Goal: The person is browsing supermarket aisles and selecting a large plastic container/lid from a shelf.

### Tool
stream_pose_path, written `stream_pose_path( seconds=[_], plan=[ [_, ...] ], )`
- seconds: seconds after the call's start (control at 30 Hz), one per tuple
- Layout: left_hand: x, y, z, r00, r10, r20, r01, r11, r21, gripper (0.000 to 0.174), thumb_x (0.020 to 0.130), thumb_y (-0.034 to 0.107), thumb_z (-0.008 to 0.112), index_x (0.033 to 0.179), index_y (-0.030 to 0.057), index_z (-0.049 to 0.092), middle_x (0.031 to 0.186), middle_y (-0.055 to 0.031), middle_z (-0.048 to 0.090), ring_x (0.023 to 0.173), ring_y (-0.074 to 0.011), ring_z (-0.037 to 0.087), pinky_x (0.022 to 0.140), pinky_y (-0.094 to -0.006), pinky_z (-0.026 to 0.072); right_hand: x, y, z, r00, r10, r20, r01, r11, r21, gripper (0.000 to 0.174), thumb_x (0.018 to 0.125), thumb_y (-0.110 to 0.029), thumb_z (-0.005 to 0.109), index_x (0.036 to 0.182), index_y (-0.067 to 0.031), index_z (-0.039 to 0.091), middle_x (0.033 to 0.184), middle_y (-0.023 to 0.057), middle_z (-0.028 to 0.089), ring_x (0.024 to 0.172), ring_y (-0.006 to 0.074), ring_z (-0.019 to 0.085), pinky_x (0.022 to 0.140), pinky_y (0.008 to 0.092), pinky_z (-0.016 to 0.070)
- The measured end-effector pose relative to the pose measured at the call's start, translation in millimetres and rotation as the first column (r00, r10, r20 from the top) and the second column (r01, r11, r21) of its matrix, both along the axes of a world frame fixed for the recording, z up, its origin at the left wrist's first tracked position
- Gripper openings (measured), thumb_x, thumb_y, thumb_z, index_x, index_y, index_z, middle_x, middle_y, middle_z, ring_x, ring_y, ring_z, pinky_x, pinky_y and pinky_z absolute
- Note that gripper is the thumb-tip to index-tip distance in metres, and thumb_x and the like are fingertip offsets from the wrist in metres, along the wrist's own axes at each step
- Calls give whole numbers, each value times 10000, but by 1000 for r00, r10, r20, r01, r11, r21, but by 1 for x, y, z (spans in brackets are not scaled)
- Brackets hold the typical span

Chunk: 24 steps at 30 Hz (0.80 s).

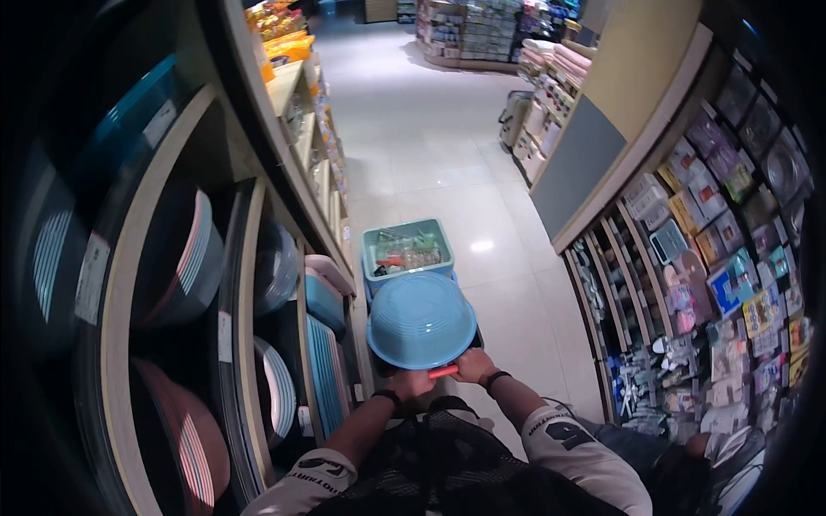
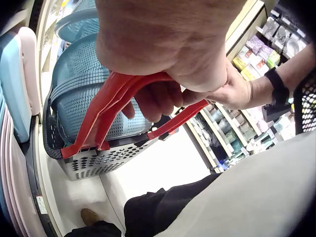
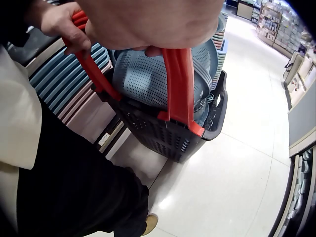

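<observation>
Both my hands grip the red handle [image 1: 444, 371] of a dark shopping basket [image 3: 148, 129] with perforated sides. My left hand [image 1: 413, 382] holds the handle's left part, its fingers curled under the red bar in the left wrist view. Beside it, my right hand [image 1: 472, 366] grips the right part. Light blue perforated colanders [image 2: 79, 69] fill the basket, and from above a round blue one [image 1: 422, 318] hides most of the inside. Ahead of this stands a light green bin [image 1: 368, 250] with small packaged items in it.
Shelves of basins [image 1: 185, 258] rise close on the left. Along the right stands a rack of small packaged goods [image 1: 723, 284]. A pale tiled aisle [image 1: 413, 138] runs ahead, with a grey suitcase [image 1: 514, 117] by the right-hand shelves. Another person's dark-clothed leg [image 1: 637, 451] shows at lower right.
</observation>
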State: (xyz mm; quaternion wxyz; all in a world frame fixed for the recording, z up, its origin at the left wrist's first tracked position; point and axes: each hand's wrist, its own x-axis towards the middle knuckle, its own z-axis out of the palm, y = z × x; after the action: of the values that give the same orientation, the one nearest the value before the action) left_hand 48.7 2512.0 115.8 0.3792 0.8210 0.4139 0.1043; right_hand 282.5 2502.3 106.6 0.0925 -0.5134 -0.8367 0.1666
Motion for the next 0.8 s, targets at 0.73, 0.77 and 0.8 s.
stream_pose_path(
  seconds=[0.73,0.77,0.8],
  plan=[
    [-4,5,-30,967,-69,-244,54,996,-71,326,849,339,669,1009,62,732,969,-207,711,925,-420,668,868,-525,497,-9,-7,17,993,-61,103,74,989,-129,344,827,-410,662,784,-77,740,800,181,725,807,407,714,738,509,583],
    [-3,5,-30,968,-68,-242,52,996,-71,326,849,339,669,1009,62,732,969,-207,711,925,-420,668,868,-525,497,-8,-7,12,993,-59,104,73,989,-129,344,827,-410,662,784,-77,740,800,181,725,807,407,714,738,509,583],
    [-4,5,-30,967,-61,-247,47,997,-63,323,855,337,669,1012,63,733,971,-209,710,940,-420,667,876,-519,497,-9,-7,14,993,-59,107,73,988,-136,351,828,-416,662,784,-77,740,800,181,724,812,407,714,737,508,584]
  ],
)
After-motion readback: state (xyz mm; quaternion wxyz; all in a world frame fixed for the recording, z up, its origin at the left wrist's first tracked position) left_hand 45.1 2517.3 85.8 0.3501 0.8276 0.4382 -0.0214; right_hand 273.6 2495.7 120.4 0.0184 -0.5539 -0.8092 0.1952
